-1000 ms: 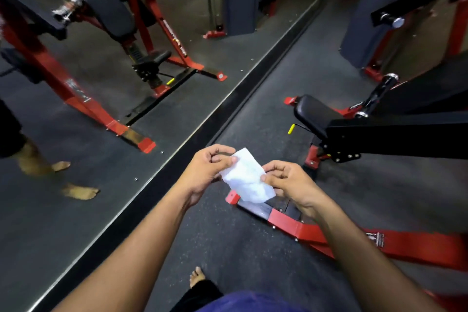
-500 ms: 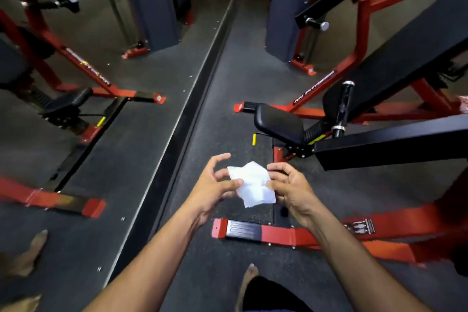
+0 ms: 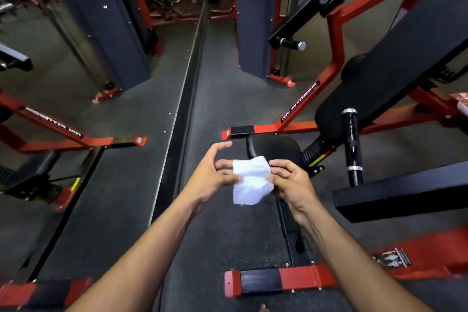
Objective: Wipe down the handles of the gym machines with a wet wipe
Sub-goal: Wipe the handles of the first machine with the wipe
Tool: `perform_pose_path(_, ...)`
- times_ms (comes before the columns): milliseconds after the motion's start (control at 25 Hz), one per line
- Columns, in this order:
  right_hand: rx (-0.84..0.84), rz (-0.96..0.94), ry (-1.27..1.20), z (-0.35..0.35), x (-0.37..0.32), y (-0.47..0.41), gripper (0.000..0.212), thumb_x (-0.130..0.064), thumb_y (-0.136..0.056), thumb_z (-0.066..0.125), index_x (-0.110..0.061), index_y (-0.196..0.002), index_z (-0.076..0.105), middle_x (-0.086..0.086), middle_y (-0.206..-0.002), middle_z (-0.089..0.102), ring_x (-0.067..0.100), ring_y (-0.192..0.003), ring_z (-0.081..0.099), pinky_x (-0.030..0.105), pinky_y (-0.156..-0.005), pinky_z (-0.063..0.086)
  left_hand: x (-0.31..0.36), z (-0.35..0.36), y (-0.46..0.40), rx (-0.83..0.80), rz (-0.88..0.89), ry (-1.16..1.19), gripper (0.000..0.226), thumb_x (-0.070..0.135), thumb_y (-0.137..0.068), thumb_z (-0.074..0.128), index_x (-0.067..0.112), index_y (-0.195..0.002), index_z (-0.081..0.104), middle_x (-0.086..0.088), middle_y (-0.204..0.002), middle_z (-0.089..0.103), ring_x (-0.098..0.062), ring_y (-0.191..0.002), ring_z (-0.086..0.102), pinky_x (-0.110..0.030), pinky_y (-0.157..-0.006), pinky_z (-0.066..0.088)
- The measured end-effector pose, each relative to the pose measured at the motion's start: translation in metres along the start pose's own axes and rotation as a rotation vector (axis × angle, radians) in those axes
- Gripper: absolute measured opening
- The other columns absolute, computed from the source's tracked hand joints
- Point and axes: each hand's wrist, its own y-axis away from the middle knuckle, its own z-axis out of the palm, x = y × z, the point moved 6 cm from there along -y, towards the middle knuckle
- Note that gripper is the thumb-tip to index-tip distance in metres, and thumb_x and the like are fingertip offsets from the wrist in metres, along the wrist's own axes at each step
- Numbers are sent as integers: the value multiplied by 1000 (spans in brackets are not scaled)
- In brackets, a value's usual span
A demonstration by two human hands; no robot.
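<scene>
Since the previous frame, view has advanced: the black padded seat (image 3: pixel 274 151) and the glossy black upright handle with chrome end rings (image 3: pixel 351 144) now sit closer to my hands, and the white crumpled wet wipe (image 3: pixel 252 180) has risen in front of the seat's near edge.

Left hand (image 3: pixel 215 175): thumb and lower fingers pinch the wipe's left edge; index finger lifted free, not touching. Right hand (image 3: pixel 291 182): fingertips pinch the right edge. Wipe hangs between the two hands, bunched, lower corner loose, in the air above the dark rubber floor (image 3: pixel 222 235). It touches no handle yet.

Risks, as I judge them:
- Grip is at the edges only. If one hand lets go while I refold, the wipe could drop to the floor and pick up grit.
- A bunched wipe would cover the handle poorly; I should spread it in the palm first.
- The handle looks slick, so a wet wipe may slide off the top ring.

Surroundings: the black steel lever arm (image 3: pixel 405 192) lies low to my right, between me and the handle's base. A red steel floor bar with black tread pad (image 3: pixel 276 280) crosses just ahead of my feet, a trip point. A second short black grip with chrome cap (image 3: pixel 291 44) sits farther off. The wall mirror (image 3: pixel 76 83) runs along my left.
</scene>
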Motion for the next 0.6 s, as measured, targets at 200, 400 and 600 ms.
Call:
perform_pose_path(200,97,-191,24,8,-41,-55,35,17,-86,61,-8,-110,66,5,-87,76,8,-69,64,18,-59,49,47,-2,-64,-57,257,-93,79,-17,-82,71,33,-140,51,-13,-101,75,-23,-95,71,-34,-91,56)
perform_pose_path(400,113,-403,167,27,-101,-109,42,21,-88,55,-12,-113,62,6,-93,78,13,-85,68,20,-77,50,104,-15,-144,-117,499,-214,80,-21,-83,58,37,-139,51,7,-113,74,-16,-112,69,-22,-94,52)
perform_pose_path(600,246,-560,190,56,-149,-153,38,16,-84,68,-8,-113,64,9,-101,76,16,-89,70,25,-84,55,140,-37,-232,-318,531,-276,78,-14,-88,52,42,-142,50,11,-127,69,-2,-120,63,-20,-88,53)
